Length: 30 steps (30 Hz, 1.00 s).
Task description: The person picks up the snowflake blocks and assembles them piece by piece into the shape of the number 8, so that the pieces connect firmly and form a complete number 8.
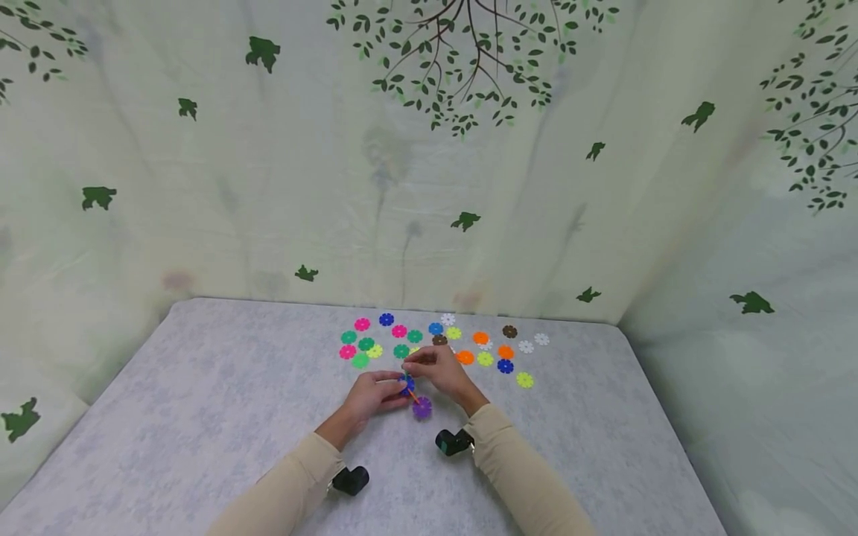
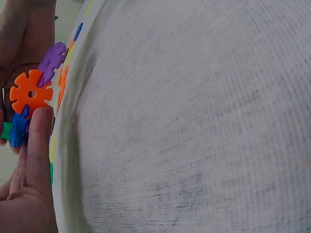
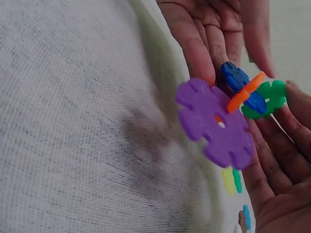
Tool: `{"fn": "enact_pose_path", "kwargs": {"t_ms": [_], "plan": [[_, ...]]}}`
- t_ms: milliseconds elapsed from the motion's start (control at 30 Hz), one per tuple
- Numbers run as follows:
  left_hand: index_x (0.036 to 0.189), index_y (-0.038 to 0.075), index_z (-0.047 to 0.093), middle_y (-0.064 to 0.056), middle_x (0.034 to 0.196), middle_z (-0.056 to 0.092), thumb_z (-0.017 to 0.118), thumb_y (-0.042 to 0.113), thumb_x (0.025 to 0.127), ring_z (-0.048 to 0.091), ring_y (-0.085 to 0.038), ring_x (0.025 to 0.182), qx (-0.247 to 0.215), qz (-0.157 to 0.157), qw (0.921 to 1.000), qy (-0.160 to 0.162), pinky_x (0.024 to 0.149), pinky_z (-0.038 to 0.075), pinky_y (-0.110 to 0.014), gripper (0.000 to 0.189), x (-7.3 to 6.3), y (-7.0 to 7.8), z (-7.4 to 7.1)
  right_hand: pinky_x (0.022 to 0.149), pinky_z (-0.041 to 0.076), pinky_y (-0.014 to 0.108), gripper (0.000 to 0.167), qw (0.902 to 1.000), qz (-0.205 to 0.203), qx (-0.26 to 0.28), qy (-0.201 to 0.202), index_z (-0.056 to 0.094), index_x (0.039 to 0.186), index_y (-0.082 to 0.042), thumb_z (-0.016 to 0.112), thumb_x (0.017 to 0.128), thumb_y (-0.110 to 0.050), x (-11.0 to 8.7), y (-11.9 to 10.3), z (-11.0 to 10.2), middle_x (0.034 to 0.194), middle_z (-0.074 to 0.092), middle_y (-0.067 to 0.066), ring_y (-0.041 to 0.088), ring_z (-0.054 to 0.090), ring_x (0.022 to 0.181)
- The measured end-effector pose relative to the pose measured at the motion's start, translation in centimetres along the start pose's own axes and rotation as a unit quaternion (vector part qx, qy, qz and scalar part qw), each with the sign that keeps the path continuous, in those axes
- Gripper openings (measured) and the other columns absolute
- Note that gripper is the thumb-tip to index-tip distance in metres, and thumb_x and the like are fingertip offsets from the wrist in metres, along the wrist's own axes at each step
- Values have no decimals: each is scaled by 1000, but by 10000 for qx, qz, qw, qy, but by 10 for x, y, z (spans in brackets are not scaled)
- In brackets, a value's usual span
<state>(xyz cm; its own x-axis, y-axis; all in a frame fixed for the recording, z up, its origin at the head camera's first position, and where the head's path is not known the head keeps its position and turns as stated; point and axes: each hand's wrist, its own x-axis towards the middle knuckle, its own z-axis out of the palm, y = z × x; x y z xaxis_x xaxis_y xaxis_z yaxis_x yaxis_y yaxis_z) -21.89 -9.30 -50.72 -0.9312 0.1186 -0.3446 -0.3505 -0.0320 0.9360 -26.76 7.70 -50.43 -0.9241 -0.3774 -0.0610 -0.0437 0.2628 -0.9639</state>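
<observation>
1. The table is roomy, so I doubt space is the problem. If the hands slipped, though, a dropped piece would land right there on the cloth.
2. Loose discs are scattered just beyond the hands. A careless knuckle could shove a few around (annoying, not fatal).
3. Left hand: fingers and thumb mostly closed up, pinching the blue disc. Squeeze too hard and I'd guess it twists in its slot.
4. Right hand: only a small gap between thumb and fingertips, with the green disc between them. A crooked push could pop it off or bend a petal; can't tell how deep it's seated.
5. The chain itself is up between both hands: green, blue, orange disc, purple disc at the free end. Nobody's gripping purple, so a knock could work it loose.
6. The slots are the tiniest bit and imo the weakest. Shallow seating would let any joint slide apart.
</observation>
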Motion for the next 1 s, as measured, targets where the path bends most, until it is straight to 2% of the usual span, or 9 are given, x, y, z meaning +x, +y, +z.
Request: {"fn": "enact_pose_path", "kwargs": {"t_ms": [100,267,467,567,700,800,900,1000], "plan": [[126,-12,55,-25,116,63,64,14,94,68,-30,97,-51,-39,9999,-135,82,56,-38,42,1,-1,0,86,53,34,26,9998,19,-207,-18,72,107,-3,70,90,-22,-2,0,0,96,71,2,17,65,90],[123,-9,59,-21,112,66,65,22,92,69,-26,92,-100,-126,9998,-70,79,57,-38,44,4,-5,2,84,52,34,23,9997,-33,-248,-86,73,106,-3,68,91,-20,-4,0,1,96,71,5,20,62,89],[126,-9,56,-18,112,66,65,21,93,68,-23,92,21,-254,9997,-58,79,57,-37,46,5,-9,2,89,52,42,27,9997,52,-86,-206,71,107,1,53,100,-18,-6,0,-7,104,70,12,29,62,97],[127,-8,55,-17,111,66,66,22,92,68,-22,90,-8,-331,9994,-83,79,57,-36,48,5,-12,1,87,53,37,31,9995,164,-254,-100,71,110,-1,52,101,-24,-8,5,-21,106,70,9,25,62,96],[130,-8,52,-18,111,65,66,22,93,68,-21,87,-239,-363,9988,-216,77,58,-37,49,5,-14,-2,76,53,31,29,9958,355,-681,502,71,110,-5,62,95,-28,-19,19,-57,101,69,5,21,60,87],[133,-8,50,-18,113,64,64,21,94,68,-21,87,-322,-335,9985,-305,77,58,-38,50,4,-13,-4,69,51,29,24,9853,600,-1105,1153,72,107,-6,69,91,-23,-34,30,-88,97,68,4,20,58,83],[133,-7,50,-18,115,64,64,20,94,67,-21,88,-327,-323,9985,-293,78,57,-38,50,4,-10,-6,69,50,29,22,9676,911,-1610,1721,71,105,-4,72,87,-17,-50,38,-118,97,67,6,22,57,84],[132,-6,51,-18,116,64,65,19,93,67,-20,90,-317,-297,9988,-235,80,57,-37,49,6,-8,-7,75,51,35,28,9481,1408,-2129,1894,69,107,-3,75,85,-17,-65,44,-141,100,65,11,26,56,90]]}}
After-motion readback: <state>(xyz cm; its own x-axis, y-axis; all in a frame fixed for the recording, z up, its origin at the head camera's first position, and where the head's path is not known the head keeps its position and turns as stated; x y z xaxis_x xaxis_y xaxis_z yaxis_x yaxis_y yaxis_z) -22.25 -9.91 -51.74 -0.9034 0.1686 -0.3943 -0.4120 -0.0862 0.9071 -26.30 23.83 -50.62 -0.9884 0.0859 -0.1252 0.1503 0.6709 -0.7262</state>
